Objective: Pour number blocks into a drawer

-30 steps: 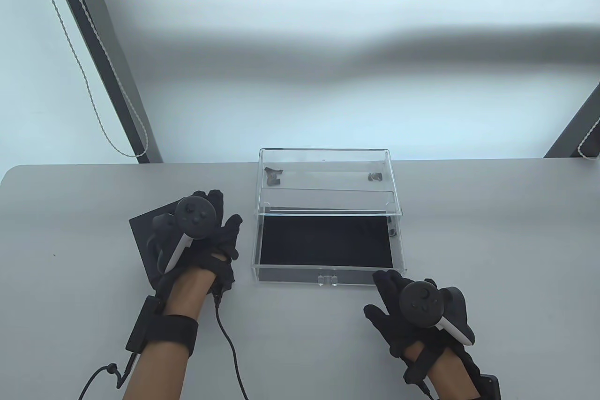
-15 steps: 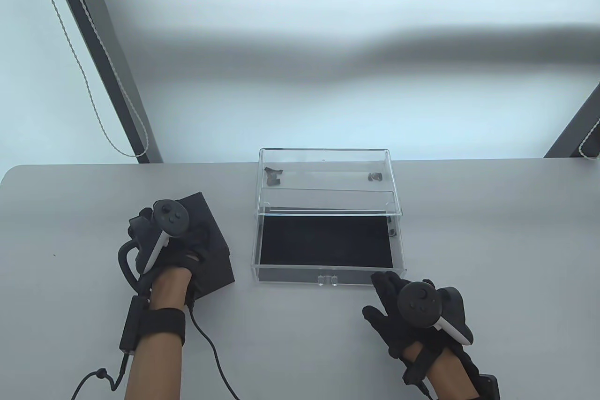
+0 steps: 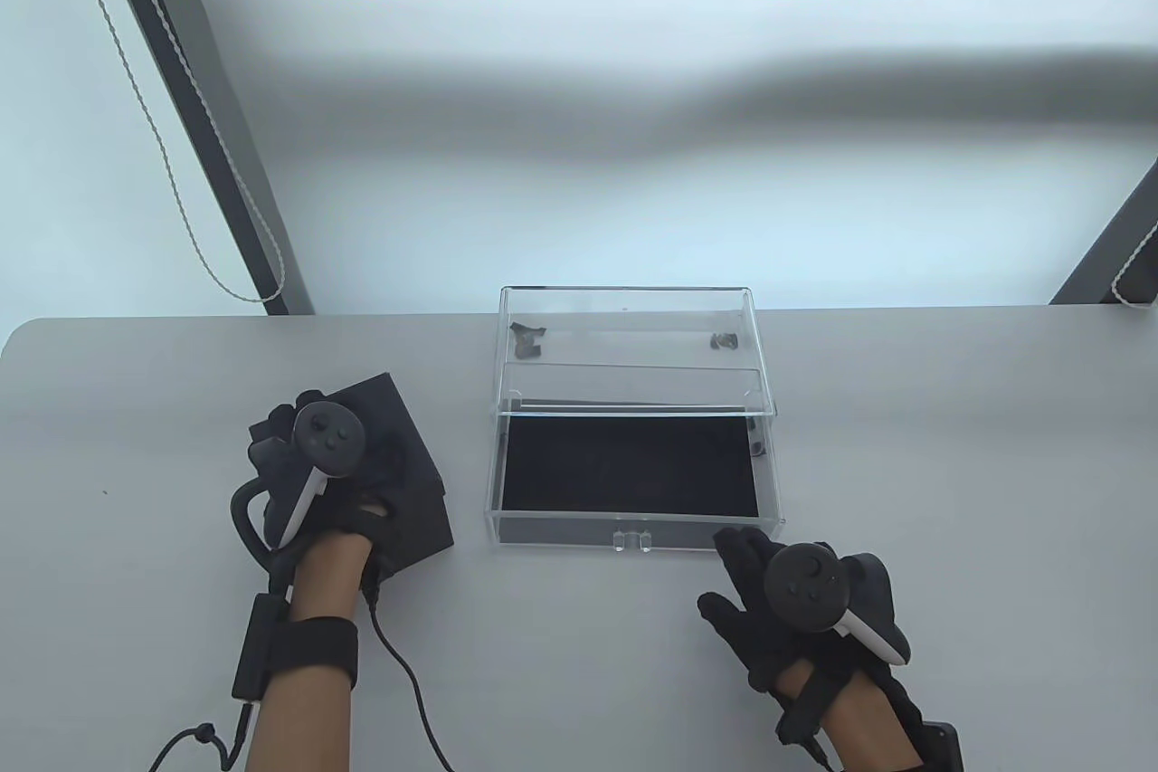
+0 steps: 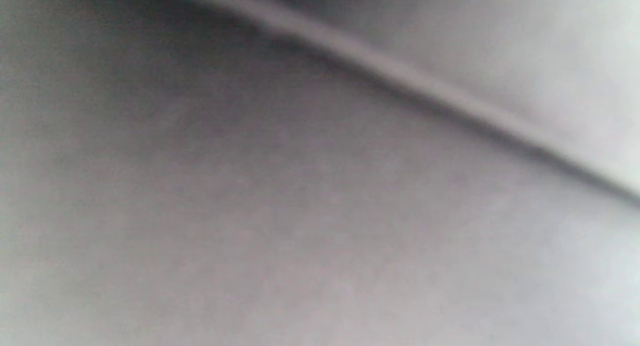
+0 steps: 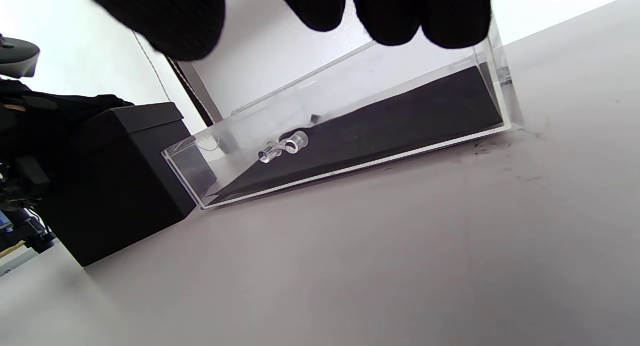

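A clear drawer (image 3: 633,469) stands pulled out of its clear case (image 3: 627,328) at the middle of the counter (image 3: 950,446), its black-lined floor bare and facing up, a position that looks ready to receive a pour. To its left, just beside the drawer's left wall, sits a black box (image 3: 412,482), presumably the container of the number blocks, though none can be seen; whether its lid is on cannot be told either. The left hand (image 3: 312,482) rests over the box from the near side, fingers draped on its top and near edge, apparently taking hold for a lift; how firmly it grips is not clear, and the left wrist view shows only a grey blur. The right hand (image 3: 787,609) lies on the counter near the drawer's front right corner, fingers (image 5: 320,6) spread and holding nothing, close to the small clear handle (image 3: 631,539), likely placed to steady the drawer. The box is under the left hand and well apart from the right.
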`<action>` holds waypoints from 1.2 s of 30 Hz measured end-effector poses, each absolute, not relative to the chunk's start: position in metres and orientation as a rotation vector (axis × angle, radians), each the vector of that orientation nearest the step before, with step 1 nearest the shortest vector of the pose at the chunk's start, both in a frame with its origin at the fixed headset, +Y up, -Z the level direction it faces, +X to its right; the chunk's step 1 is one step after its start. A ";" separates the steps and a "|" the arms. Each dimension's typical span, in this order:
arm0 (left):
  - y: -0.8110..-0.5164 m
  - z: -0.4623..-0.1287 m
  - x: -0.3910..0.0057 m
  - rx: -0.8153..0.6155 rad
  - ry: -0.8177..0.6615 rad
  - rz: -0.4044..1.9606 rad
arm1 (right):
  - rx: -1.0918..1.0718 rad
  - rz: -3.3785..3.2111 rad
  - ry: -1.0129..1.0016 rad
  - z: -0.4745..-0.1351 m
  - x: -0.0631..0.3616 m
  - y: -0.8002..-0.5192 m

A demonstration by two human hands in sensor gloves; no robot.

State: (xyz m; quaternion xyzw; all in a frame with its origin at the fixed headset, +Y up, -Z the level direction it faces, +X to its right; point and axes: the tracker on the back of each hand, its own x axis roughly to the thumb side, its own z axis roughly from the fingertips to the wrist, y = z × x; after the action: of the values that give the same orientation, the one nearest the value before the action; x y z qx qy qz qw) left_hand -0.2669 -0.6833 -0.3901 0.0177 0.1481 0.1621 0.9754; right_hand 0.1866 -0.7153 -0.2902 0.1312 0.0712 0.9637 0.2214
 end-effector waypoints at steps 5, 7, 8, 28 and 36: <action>-0.684 -0.380 -0.265 0.042 0.273 0.322 | 0.374 2.664 0.206 -0.290 0.185 -0.716; -0.684 -0.376 -0.264 0.050 0.264 0.318 | 0.375 2.664 0.206 -0.290 0.185 -0.716; -0.684 -0.373 -0.263 0.051 0.259 0.316 | 0.375 2.664 0.203 -0.291 0.185 -0.716; -0.685 -0.309 -0.243 0.072 0.104 0.287 | 0.371 2.659 0.225 -0.291 0.184 -0.718; -0.685 -0.282 -0.227 0.073 0.041 0.290 | 0.369 2.658 0.254 -0.290 0.183 -0.718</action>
State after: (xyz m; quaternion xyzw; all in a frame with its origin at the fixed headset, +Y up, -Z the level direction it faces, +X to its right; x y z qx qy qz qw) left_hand -0.2268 -0.6847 -0.2819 0.0364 0.0205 0.1445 0.9886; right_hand 0.1830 -0.7180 -0.2900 0.1335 0.0919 0.9617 0.2212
